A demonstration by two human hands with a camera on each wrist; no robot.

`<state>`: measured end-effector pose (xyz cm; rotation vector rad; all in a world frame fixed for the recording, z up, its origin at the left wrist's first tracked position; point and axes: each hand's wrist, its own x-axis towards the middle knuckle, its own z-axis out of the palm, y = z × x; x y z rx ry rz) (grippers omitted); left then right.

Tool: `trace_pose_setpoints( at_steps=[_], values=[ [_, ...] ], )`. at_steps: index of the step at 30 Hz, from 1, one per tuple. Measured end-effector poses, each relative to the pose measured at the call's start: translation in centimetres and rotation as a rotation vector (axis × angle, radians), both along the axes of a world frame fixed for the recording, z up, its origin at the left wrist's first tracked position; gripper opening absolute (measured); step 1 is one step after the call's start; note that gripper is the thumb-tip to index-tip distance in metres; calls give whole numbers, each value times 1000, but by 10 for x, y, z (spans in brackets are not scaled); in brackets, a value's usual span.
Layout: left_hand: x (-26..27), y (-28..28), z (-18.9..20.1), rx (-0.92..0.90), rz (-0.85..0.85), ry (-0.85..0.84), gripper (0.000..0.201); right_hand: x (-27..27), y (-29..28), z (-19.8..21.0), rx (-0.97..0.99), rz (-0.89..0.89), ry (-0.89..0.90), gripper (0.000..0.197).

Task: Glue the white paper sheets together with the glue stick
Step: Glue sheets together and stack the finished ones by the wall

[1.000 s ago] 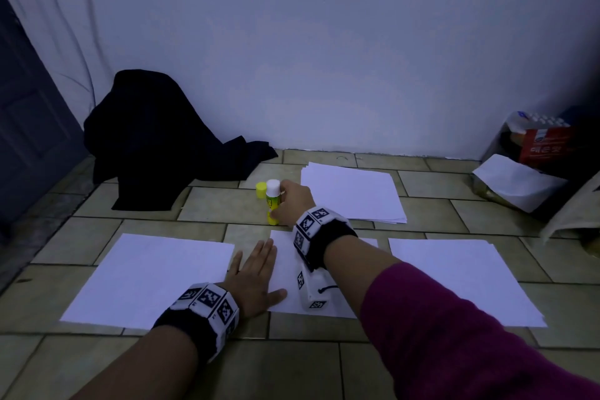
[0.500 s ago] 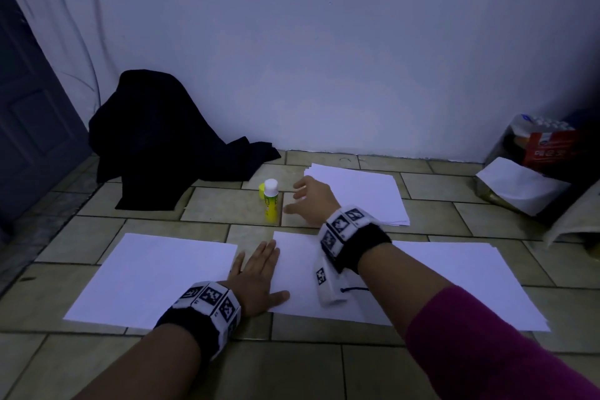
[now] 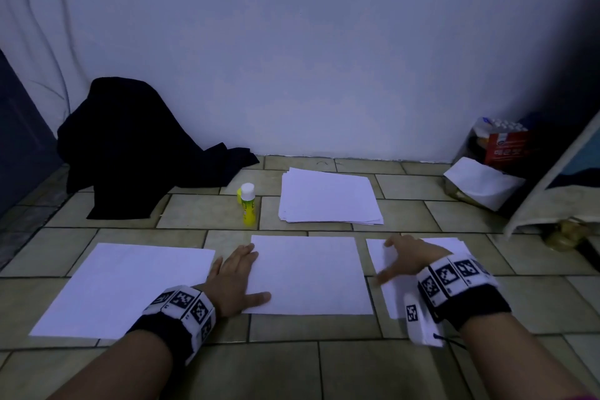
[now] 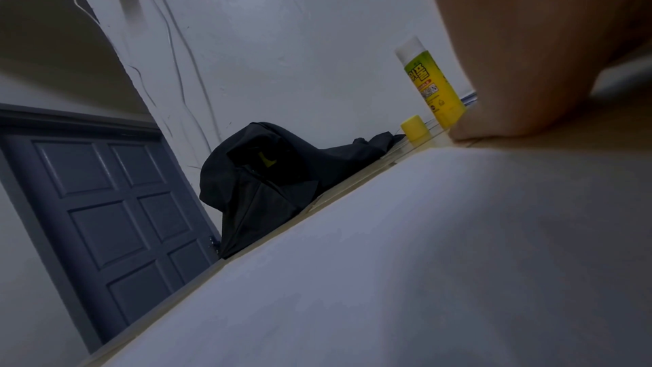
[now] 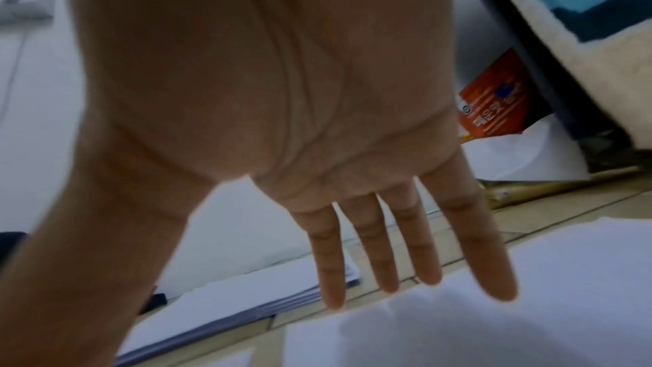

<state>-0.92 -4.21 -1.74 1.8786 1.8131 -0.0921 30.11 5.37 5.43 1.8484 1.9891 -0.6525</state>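
A yellow glue stick (image 3: 248, 204) (image 4: 432, 85) stands upright on the tiled floor, its white tip showing, with its yellow cap (image 4: 415, 127) beside it. Three white sheets lie in a row: a left sheet (image 3: 120, 286), a middle sheet (image 3: 311, 273) and a right sheet (image 3: 418, 247) (image 5: 494, 325). My left hand (image 3: 238, 279) rests flat on the middle sheet's left edge, fingers straight. My right hand (image 3: 406, 261) (image 5: 405, 275) hovers over the right sheet's left part, fingers spread and straight, holding nothing.
A stack of white paper (image 3: 328, 196) (image 5: 247, 300) lies behind the middle sheet. Black cloth (image 3: 130, 146) is heaped at the back left by the wall. An orange package (image 3: 506, 146) and crumpled white paper (image 3: 480, 182) sit at the back right. A grey door (image 4: 106, 219) is at the left.
My right hand has let go of the glue stick, left it standing, and swung right and back over the right sheet. The left hand stays on the middle sheet.
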Motion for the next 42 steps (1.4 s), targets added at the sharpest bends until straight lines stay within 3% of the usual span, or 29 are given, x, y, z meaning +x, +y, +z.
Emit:
trace_pose_setpoints(
  at_steps=[3, 5, 11, 16, 18, 26, 30, 35, 39, 42],
  values=[
    [-3, 1, 1, 17, -8, -37, 156, 13, -6, -9, 25, 8, -77, 121],
    [-7, 2, -1, 46, -5, -44, 162, 18, -9, -14, 21, 17, -98, 125],
    [-12, 3, 3, 48, -20, -38, 155, 23, -19, -17, 39, -41, -2, 109],
    [-12, -1, 13, 9, -35, -42, 99, 30, -18, -20, 63, -69, 39, 106],
    [-13, -2, 13, 20, -48, -44, 88, 32, -18, -22, 70, -60, 35, 105],
    [-14, 0, 10, 34, -71, -26, 88, 42, -17, -19, 121, -59, 109, 61],
    [-13, -1, 11, 37, -71, -16, 91, 47, -17, -12, 289, -147, 176, 31],
    [-9, -2, 12, 37, -67, -3, 99, 39, -18, 13, 492, -245, 258, 31],
    [-8, -4, 14, 35, -69, 15, 102, -10, -28, 33, 384, -119, 390, 52],
    [-9, -3, 10, 30, -74, 28, 104, -58, -35, 23, 243, 26, 398, 60]
  ],
)
